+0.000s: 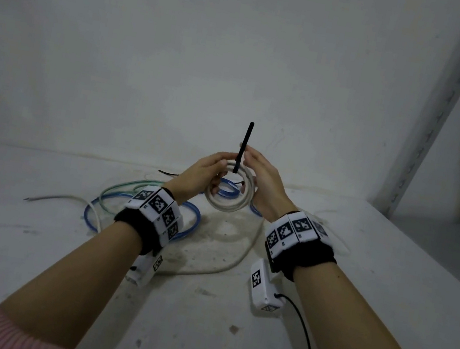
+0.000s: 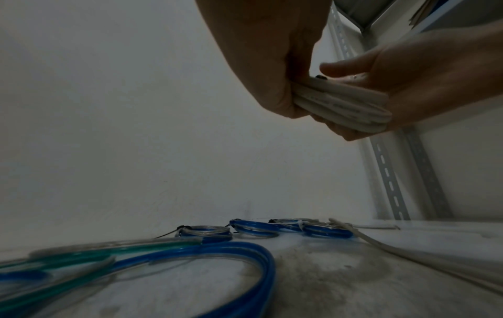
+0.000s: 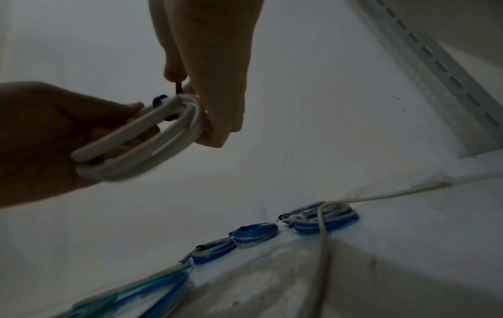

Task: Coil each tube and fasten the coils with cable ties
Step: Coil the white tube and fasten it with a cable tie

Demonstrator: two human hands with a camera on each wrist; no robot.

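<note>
I hold a coil of white tube [image 1: 228,201] upright above the table, between both hands. My left hand [image 1: 218,166] grips its left side, fingers curled through the ring. My right hand [image 1: 250,162] cups the right side and pinches a black cable tie [image 1: 245,143] that wraps the top of the coil, its tail pointing straight up. In the right wrist view the white coil [image 3: 141,139] shows several turns, with the tie [image 3: 178,88] under my right fingers. The left wrist view shows the coil [image 2: 343,105] edge-on between both palms.
Several tied blue coils [image 3: 255,233] lie in a row by the back wall. Loose blue tube [image 1: 191,213] and green tube [image 1: 128,184] sprawl at the left. A loose white tube [image 1: 239,256] crosses the grey table [image 1: 356,289]. A slotted metal upright [image 1: 436,112] stands at the right.
</note>
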